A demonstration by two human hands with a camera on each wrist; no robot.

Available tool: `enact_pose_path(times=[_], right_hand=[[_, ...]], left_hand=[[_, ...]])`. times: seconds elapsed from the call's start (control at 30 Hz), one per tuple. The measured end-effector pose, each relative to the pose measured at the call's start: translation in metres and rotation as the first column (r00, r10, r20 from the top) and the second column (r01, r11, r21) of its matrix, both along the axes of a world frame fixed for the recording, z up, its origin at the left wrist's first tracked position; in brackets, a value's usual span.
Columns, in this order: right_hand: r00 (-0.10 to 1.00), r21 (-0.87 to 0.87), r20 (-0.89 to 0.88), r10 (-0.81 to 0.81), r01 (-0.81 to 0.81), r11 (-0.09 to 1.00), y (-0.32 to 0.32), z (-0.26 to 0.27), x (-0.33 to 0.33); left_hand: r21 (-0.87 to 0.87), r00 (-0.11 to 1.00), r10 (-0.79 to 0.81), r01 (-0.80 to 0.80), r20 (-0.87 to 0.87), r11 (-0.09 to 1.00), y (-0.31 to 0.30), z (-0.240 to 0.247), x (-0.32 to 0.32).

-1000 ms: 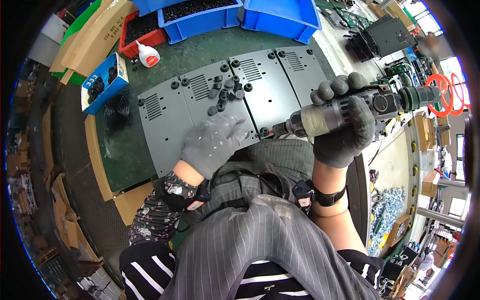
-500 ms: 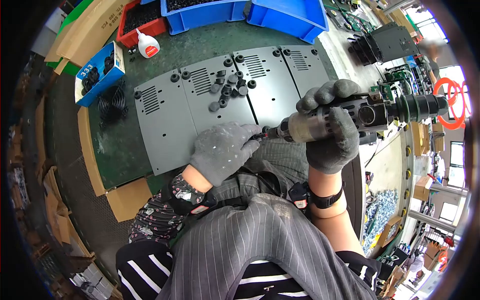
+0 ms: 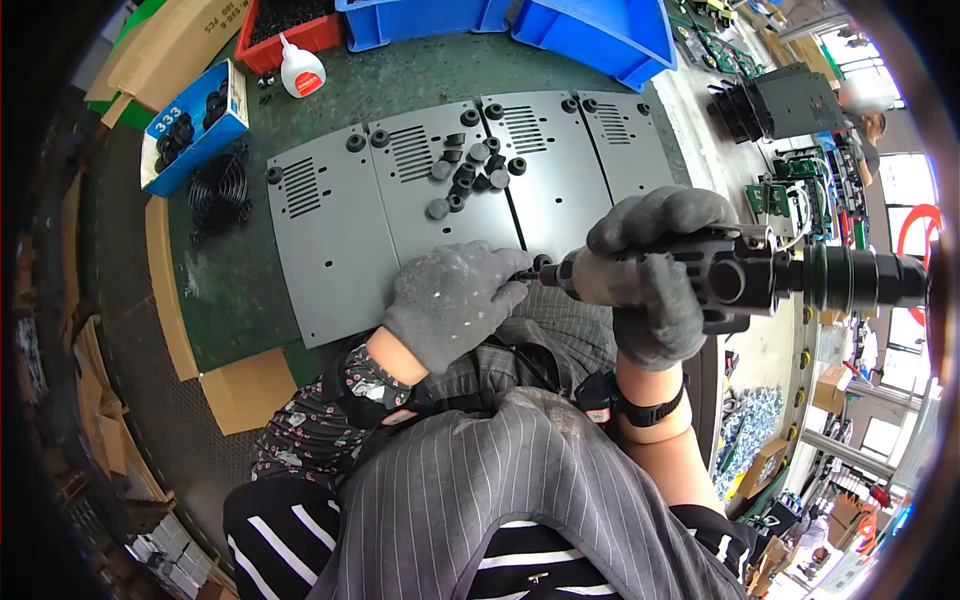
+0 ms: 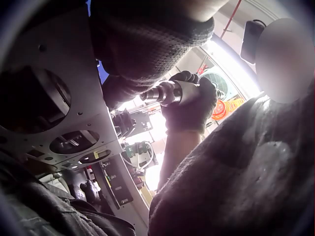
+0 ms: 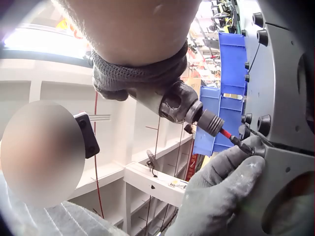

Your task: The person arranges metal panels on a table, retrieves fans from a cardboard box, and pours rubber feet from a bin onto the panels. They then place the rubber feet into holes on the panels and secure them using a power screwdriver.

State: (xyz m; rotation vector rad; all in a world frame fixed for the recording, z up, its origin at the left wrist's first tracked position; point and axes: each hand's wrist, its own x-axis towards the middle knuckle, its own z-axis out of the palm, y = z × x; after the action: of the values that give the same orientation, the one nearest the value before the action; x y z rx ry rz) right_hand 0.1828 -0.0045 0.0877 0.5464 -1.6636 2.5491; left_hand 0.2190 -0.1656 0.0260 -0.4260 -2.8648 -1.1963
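Note:
My gloved right hand (image 3: 655, 280) grips a power screwdriver (image 3: 735, 275), held level with its bit toward the left. In the right wrist view the red-banded bit (image 5: 226, 133) reaches the fingertips of my gloved left hand (image 3: 450, 305). Thumb and forefinger there pinch a small dark piece that looks like a rubber foot, mostly hidden, at the near edge of a grey metal panel (image 3: 335, 225). Right beside it, another black rubber foot (image 3: 543, 262) sits on the neighbouring panel's corner. Several loose rubber feet (image 3: 465, 180) lie piled on the middle panels.
Behind the panels stand a red bin (image 3: 285, 45), blue bins (image 3: 600, 45) and a white squeeze bottle (image 3: 300, 72). A blue box marked 333 (image 3: 205, 130) is at the left. Stacked dark panels (image 3: 795, 100) stand at the far right.
The screwdriver's bit has come away from the foot at the neighbouring panel's corner and now points at the left fingertips. The left fingers, spread earlier, have drawn together round the bit's tip.

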Motion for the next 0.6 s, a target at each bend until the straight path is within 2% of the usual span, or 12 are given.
enact_pose_path(times=[0.03,0.1,0.13,0.23,0.27,0.37,0.43,0.5,0.57,0.6], right_hand=[[1.0,0.004,0.001,0.003,-0.003,1.0,-0.003,0.004,0.002],[1.0,0.152,-0.004,0.011,-0.01,0.988,-0.009,0.008,0.004],[0.993,0.163,-0.119,0.025,-0.005,0.987,-0.01,0.0,-0.003],[0.992,0.229,-0.122,-0.008,0.036,0.973,-0.018,0.002,-0.006],[0.992,0.237,-0.109,0.066,-0.038,0.971,-0.015,0.0,-0.008],[0.987,0.34,-0.142,0.069,-0.017,0.94,-0.016,-0.007,-0.013],[0.98,0.339,-0.173,0.102,-0.038,0.94,-0.014,-0.01,-0.012],[0.999,0.445,0.027,0.023,-0.033,0.895,-0.01,-0.014,-0.005],[0.977,0.415,-0.17,0.132,-0.05,0.908,-0.014,-0.002,-0.017],[0.961,0.436,-0.196,0.196,-0.093,0.895,-0.017,-0.01,-0.019]], left_hand=[[0.004,1.0,0.003,-0.003,0.001,1.0,0.0,-0.001,0.0],[0.033,1.0,0.018,-0.018,-0.026,0.999,0.001,-0.003,0.0],[0.037,0.999,0.025,-0.024,-0.023,0.999,0.001,-0.003,0.0],[0.02,0.998,0.057,-0.056,-0.039,0.998,0.001,-0.004,0.0],[-0.021,0.999,0.026,-0.027,-0.023,0.999,-0.001,-0.004,-0.001],[-0.06,1.0,-0.003,0.002,-0.021,0.998,-0.002,-0.004,-0.001],[-0.065,0.999,-0.006,0.004,-0.038,0.998,-0.002,-0.003,-0.002],[-0.058,1.0,0.006,-0.007,-0.018,0.998,-0.001,-0.002,-0.002],[-0.104,1.0,-0.01,0.011,0.007,0.994,-0.002,0.003,-0.003],[-0.148,0.999,-0.02,0.024,0.033,0.989,-0.003,0.005,-0.003]])
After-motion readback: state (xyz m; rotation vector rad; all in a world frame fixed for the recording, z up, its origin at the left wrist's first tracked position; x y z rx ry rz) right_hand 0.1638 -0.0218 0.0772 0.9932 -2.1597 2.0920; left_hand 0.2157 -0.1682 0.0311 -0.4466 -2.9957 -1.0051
